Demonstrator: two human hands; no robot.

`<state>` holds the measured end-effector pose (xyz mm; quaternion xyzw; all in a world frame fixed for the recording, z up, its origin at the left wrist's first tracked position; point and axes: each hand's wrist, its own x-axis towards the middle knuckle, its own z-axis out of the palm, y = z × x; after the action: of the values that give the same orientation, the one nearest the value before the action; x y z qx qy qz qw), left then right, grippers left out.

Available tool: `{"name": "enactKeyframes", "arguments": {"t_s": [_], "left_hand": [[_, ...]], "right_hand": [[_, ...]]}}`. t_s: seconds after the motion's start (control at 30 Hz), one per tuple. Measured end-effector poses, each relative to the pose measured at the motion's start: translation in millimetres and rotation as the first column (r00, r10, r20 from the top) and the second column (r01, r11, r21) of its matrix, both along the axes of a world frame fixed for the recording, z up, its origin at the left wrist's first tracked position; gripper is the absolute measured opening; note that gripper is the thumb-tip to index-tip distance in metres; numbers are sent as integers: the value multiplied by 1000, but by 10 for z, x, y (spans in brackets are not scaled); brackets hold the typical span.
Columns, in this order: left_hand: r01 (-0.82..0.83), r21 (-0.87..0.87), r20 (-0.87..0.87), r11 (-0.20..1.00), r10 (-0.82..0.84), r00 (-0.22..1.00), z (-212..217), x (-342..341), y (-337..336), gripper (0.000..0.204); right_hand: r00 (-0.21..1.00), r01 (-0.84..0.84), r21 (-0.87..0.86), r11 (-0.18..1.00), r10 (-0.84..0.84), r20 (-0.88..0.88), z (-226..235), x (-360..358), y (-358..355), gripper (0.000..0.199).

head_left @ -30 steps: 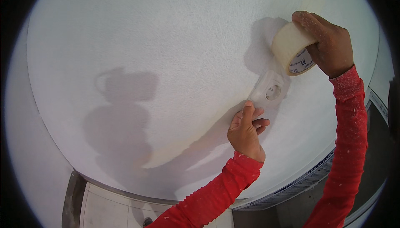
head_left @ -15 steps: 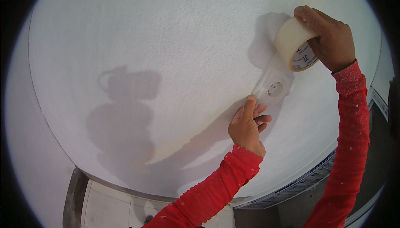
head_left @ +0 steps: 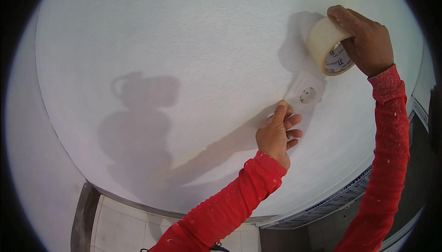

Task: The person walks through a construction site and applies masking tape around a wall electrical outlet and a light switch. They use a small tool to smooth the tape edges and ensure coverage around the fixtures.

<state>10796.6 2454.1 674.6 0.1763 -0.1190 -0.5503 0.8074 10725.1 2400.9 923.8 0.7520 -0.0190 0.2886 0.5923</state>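
My right hand (head_left: 367, 44) is wrapped round a wide roll of clear, yellowish packing tape (head_left: 325, 39), thumb over its top and fingers inside the core. The roll is held just above a white wall socket (head_left: 307, 94) with a round insert. Near the socket's lower left corner, my left hand (head_left: 277, 130) pinches between thumb and forefinger what seems to be the tape's free end. The other fingers are loosely curled. The see-through strip between roll and fingers is hard to make out across the socket plate.
The white textured wall (head_left: 207, 44) carries shadows of me and the roll. Pale tiled floor (head_left: 122, 226) lies below, with a dark base strip along the wall's foot. At the lower right a frame with printed film (head_left: 322, 201) borders a dark area.
The socket shows more clearly, with less glare from the clear strip over it. Both hands and the roll sit slightly further right in view, with the left thumb slightly higher.
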Motion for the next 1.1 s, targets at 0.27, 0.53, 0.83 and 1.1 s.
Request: {"name": "enactKeyframes", "arguments": {"t_s": [0.27, 0.53, 0.83, 1.1], "left_hand": [[121, 27, 68, 992, -123, 990, -30, 50, 31, 47], [175, 46, 251, 984, -180, 951, -251, 44, 31, 51], [-405, -588, 665, 701, 703, 251, -711, 49, 139, 67], [-348, -546, 740, 762, 633, 226, -560, 141, -21, 75]], "right_hand": [[998, 29, 7, 1000, -29, 61, -87, 78, 58, 40], [998, 50, 7, 999, -50, 48, -70, 77, 91, 40], [1000, 21, -26, 999, -21, 14, -43, -7, 185, 36], [999, 33, -71, 997, -32, 4, -25, -45, 166, 36]]}}
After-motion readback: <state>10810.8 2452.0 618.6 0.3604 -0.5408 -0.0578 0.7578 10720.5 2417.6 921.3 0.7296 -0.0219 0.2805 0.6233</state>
